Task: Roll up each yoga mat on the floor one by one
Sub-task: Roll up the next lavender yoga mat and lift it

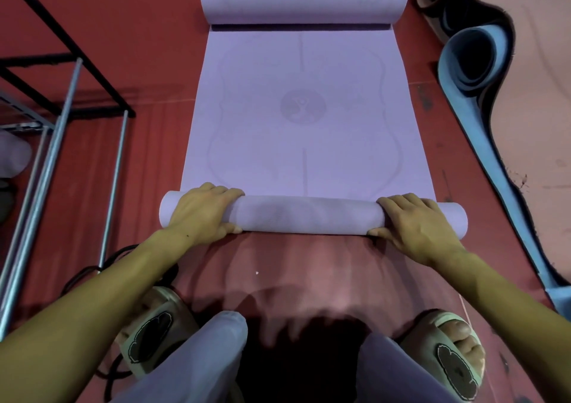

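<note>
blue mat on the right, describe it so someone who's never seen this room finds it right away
Start at the purple mat the hands are rolling on the red floor. Look past its right edge: the blue mat lies there, its far end loosely curled. It is the only blue one.

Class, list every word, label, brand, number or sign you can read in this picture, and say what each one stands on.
No readable words or numbers anywhere.
purple yoga mat: a faint round emblem with a figure shape and pale guide lines, no lettering.
slippers: dark patches, any text too blurred to read.
</note>
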A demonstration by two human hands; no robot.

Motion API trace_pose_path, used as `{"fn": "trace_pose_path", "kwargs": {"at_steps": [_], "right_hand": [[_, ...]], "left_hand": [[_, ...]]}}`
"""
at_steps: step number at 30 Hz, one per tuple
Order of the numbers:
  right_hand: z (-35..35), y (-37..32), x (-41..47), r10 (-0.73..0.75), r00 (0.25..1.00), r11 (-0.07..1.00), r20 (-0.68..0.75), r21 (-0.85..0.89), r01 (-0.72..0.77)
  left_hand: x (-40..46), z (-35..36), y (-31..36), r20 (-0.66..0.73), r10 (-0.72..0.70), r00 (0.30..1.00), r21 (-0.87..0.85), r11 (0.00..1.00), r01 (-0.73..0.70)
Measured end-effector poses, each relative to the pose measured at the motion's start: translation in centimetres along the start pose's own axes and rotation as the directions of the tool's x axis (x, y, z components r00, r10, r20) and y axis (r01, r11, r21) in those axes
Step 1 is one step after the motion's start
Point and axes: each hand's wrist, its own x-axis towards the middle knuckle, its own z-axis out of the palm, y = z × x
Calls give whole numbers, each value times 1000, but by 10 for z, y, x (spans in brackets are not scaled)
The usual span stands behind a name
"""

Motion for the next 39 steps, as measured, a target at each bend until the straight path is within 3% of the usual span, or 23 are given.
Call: {"fn": "trace_pose_path", "kwargs": {"at_steps": [9,18,25,33,39], "right_hand": [[-18,-2,-20,-36,909,998,414,68,9],[-27,-3,-6,-7,864,1000,504,11,1],[-32,-4,3,137,935,970,328,148,-194],[-33,-11,6,165,973,975,163,120,-186],[-29,-19,6,203,976,968,79,138,-212]], "left_hand": [[-13,-7,-4,309,48,950,-54,998,-33],[-13,-14,3,368,12,930,-67,998,13],[-13,-14,3,124,-85,989,-62,994,93],[-16,-9,8,-35,-71,997,-135,989,66],[-13,-12,11,-52,-62,997,-94,994,57]]}}
